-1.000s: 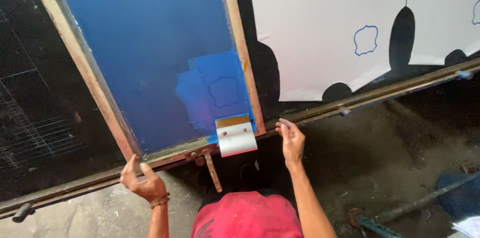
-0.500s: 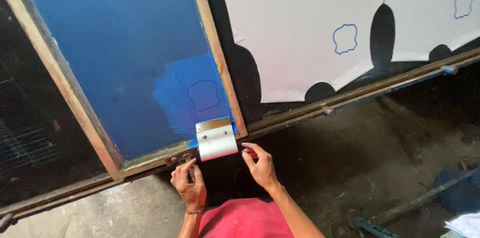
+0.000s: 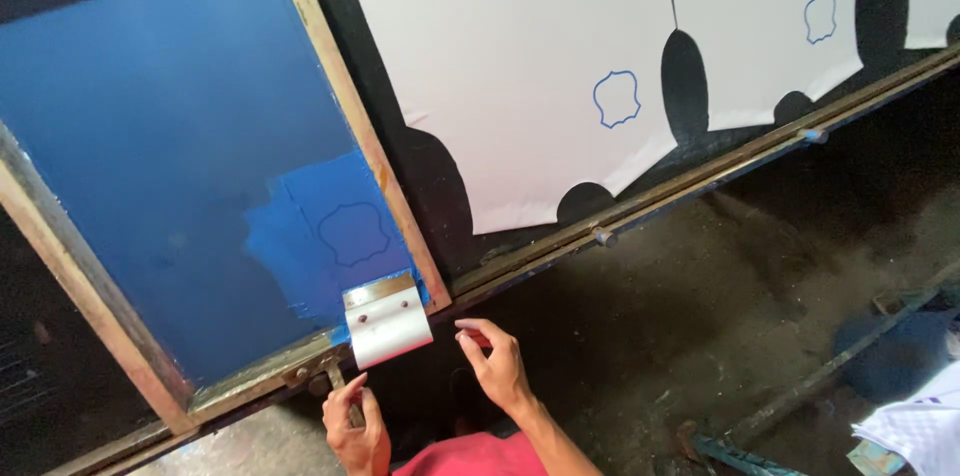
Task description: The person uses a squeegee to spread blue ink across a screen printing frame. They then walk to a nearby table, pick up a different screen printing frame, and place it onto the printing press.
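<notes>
Resting at the lower corner of the wooden-framed printing screen (image 3: 180, 186), a small white squeegee (image 3: 388, 324) with a wooden top edge is left lying on the blue mesh, just below a lighter blue patch of ink (image 3: 330, 236) where a wavy outline is masked. It is touched by neither hand; it appears to be parked there so that both hands are freed for the frame itself.

The left hand (image 3: 355, 426) is closed around a short dark handle or bracket (image 3: 335, 381) that hangs from the bottom rail of the screen, beside a rusty metal fitting (probably a stop or hinge piece, though too small to tell). The grip is placed low, under the frame, which would let the screen be steadied or shifted without the wet mesh being touched.

The right hand (image 3: 495, 361) is held open and loose, fingers slightly curled, just beside the squeegee and near the long metal rail (image 3: 700, 181) that runs along the table edge; nothing is gripped by it.

To the right, white cut fabric pieces (image 3: 540, 66) are laid flat on the black table, each already carrying a blue wavy outline (image 3: 615, 98), set side by side along the rail so that the screen can be registered against it. A red garment (image 3: 470, 456) is seen at the bottom edge.
</notes>
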